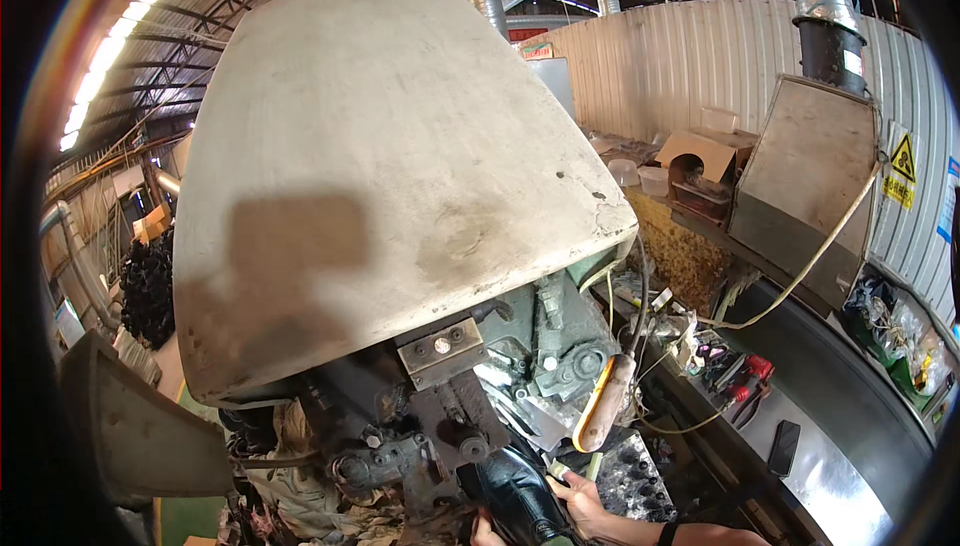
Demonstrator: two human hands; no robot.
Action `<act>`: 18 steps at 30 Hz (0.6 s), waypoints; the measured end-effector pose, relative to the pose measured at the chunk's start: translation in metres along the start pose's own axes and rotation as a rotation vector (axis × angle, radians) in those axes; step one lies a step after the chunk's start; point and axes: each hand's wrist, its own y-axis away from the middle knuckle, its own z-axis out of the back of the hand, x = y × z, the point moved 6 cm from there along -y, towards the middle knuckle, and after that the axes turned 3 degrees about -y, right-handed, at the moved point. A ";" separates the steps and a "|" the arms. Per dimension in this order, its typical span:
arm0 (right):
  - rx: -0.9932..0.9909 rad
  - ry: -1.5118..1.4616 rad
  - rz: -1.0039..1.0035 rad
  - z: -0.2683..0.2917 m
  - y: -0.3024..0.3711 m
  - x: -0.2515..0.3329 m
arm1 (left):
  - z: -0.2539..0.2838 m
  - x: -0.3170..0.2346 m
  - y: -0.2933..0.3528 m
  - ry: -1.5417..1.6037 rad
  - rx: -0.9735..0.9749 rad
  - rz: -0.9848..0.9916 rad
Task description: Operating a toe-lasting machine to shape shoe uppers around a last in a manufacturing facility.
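Observation:
A shiny black leather shoe (512, 494) is held at the lower middle, its toe end up against the dark metal head of a machine (455, 416). My right hand (583, 508) grips the shoe's right side, thumb and fingers closed along it. Part of my left hand (486, 531) shows at the lower edge, its fingers pressed to the shoe's left side; the rest of it is out of the picture. Just above my right fingers are two small pale pieces, too small to name. A glowing elongated work lamp (605, 404) hangs close above my right hand.
A large beige machine hood (400, 146) overhangs the work spot. Crumpled cloths (295, 481) lie at lower left. On the right, red-handled pliers (750, 386) and a dark phone (785, 448) rest on a metal bench (835, 491). A cord crosses there.

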 end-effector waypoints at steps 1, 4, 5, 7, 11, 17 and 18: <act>-0.005 -0.001 0.001 -0.002 0.001 0.000 | 0.004 -0.001 -0.005 -0.053 -0.021 -0.047; 0.024 0.025 0.018 -0.009 0.000 0.006 | 0.011 0.007 -0.022 -0.037 -0.034 -0.089; 0.023 0.025 0.017 -0.010 0.001 0.007 | 0.014 0.009 -0.021 -0.038 -0.035 -0.088; 0.001 0.054 0.049 -0.011 0.004 0.009 | 0.012 -0.004 -0.010 -0.244 -0.106 -0.247; -0.042 0.160 -0.051 0.006 -0.005 0.001 | 0.014 -0.011 -0.010 -0.315 -0.209 -0.250; -0.031 0.279 -0.181 0.012 0.003 0.025 | 0.024 -0.027 -0.009 -0.242 -0.010 -0.162; -0.029 0.354 -0.254 0.022 0.005 0.030 | 0.060 -0.034 -0.026 -0.361 0.028 -0.218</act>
